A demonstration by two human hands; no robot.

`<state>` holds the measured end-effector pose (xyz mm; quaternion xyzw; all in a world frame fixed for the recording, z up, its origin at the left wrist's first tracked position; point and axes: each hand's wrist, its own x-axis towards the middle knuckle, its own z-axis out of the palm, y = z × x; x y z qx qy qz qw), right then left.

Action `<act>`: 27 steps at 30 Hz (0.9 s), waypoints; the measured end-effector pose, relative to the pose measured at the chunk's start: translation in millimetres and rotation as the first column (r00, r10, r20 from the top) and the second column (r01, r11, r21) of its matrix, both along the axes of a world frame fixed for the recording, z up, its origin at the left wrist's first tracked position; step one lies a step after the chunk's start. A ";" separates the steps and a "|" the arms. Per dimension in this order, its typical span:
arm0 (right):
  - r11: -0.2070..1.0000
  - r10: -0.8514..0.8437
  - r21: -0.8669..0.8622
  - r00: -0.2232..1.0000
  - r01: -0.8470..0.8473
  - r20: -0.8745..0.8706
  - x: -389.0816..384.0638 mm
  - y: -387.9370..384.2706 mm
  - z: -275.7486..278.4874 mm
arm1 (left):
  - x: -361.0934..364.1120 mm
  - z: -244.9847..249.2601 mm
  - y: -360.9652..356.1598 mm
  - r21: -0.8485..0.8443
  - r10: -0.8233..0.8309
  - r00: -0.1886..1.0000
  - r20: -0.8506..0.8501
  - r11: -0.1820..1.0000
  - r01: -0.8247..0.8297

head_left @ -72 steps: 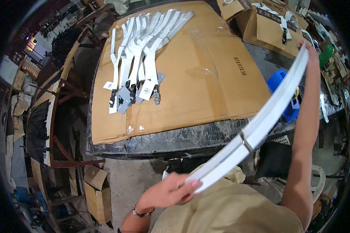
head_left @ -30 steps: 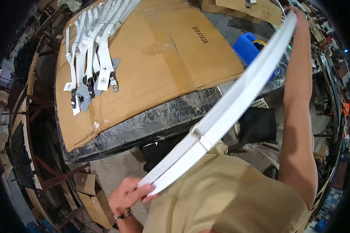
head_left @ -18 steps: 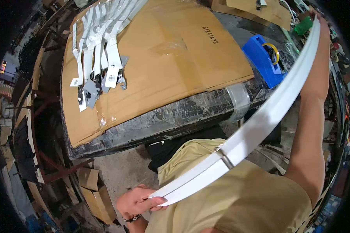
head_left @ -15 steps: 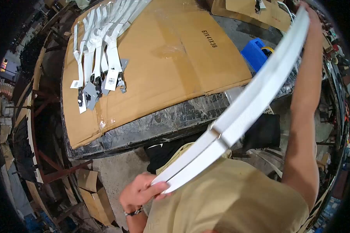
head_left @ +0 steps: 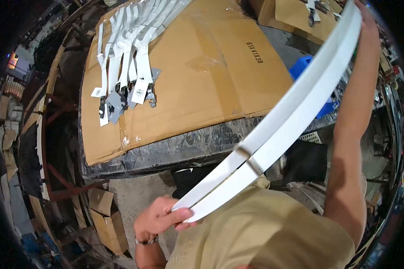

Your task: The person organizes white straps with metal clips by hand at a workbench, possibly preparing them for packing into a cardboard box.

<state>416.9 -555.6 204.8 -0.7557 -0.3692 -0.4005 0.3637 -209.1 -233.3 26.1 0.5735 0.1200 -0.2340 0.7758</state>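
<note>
A pair of white suspenders [head_left: 296, 112] is stretched diagonally in front of my body, its two wide straps lying side by side with metal sliders [head_left: 249, 160] near the middle. My left hand [head_left: 160, 219], low and near my shirt, is closed round the lower end, thumb on top. At the upper right my right hand [head_left: 367, 19] grips the far end, partly cut off by the dark edge of the view. Several more white suspenders [head_left: 141, 54] lie bunched on a cardboard sheet [head_left: 211, 85], with metal clips and tags [head_left: 140, 92] toward me.
The cardboard covers a table with a black plastic-wrapped edge [head_left: 188, 148]. Past the straps sits a blue bin [head_left: 300, 67], and an open cardboard box [head_left: 296, 18] stands at the top right. Another carton [head_left: 107, 224] rests on the floor at lower left.
The view has shifted slightly, so the table and pile appear farther right. Both hands keep hold of the suspenders, which stay stretched between them.
</note>
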 end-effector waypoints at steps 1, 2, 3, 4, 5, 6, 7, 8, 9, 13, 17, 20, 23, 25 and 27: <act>0.988 0.005 -0.153 0.984 0.023 0.178 15.7 13.9 -13.8 | 23.4 10.1 -6.1 0.029 -0.003 0.997 0.072 1.000 0.001; 0.970 0.009 -0.231 0.940 0.075 0.342 30.8 31.6 -29.8 | 37.2 18.4 -9.1 0.064 -0.014 0.989 0.146 0.998 0.004; 0.991 0.131 -0.001 0.979 -0.133 -0.154 7.7 53.3 -28.1 | 33.4 16.7 -9.1 0.108 -0.026 0.986 0.164 0.994 0.008; 0.902 0.338 0.413 0.808 -0.130 -0.482 -16.5 75.8 -26.3 | 27.6 13.3 -7.7 0.152 -0.043 0.982 0.182 0.988 0.016; 0.857 0.389 0.507 0.759 -0.091 -0.522 -17.3 76.1 -16.2 | 24.5 8.3 -5.0 0.198 -0.059 0.975 0.212 0.980 0.017; 0.867 0.379 0.488 0.770 -0.101 -0.513 -15.5 61.1 -10.0 | 9.4 1.7 4.8 0.131 -0.188 0.973 0.133 0.977 0.171; 0.873 0.375 0.477 0.770 -0.105 -0.517 -9.4 44.8 -6.7 | -20.2 -16.2 13.5 -0.003 -0.150 0.989 -0.003 0.989 0.150; 0.871 0.380 0.478 0.769 -0.112 -0.514 -7.2 28.9 1.3 | -36.6 -31.0 18.9 -0.130 -0.131 0.983 -0.130 0.985 0.114; 0.867 0.396 0.484 0.755 -0.119 -0.523 -10.6 17.2 6.8 | -31.3 -30.6 20.3 -0.106 -0.162 0.982 -0.099 0.983 0.151; 0.797 0.572 0.572 0.550 -0.196 -0.608 -68.9 32.9 -9.0 | -3.4 -15.0 19.2 -0.067 -0.041 0.992 -0.116 0.997 0.033; 0.664 0.728 0.726 0.383 -0.182 -0.569 -179.3 82.2 -61.9 | 12.6 25.0 34.0 -0.044 -0.030 0.996 -0.087 0.999 0.026; 0.639 0.730 0.762 0.395 -0.106 -0.558 -192.8 74.5 -77.6 | 10.9 23.5 54.1 -0.122 0.042 0.997 0.071 0.992 -0.033; 0.681 0.698 0.727 0.378 -0.089 -0.608 -178.0 73.3 -111.5 | 7.4 38.1 56.0 0.076 0.176 0.984 0.003 0.982 -0.175; 0.723 0.661 0.685 0.385 -0.096 -0.644 -180.7 75.5 -131.2 | 5.2 35.9 68.5 0.194 0.225 0.974 -0.021 0.957 -0.217; 0.759 0.612 0.648 0.410 -0.064 -0.676 -189.2 79.4 -145.9 | 4.1 36.2 82.3 0.282 0.288 0.957 -0.021 0.920 -0.271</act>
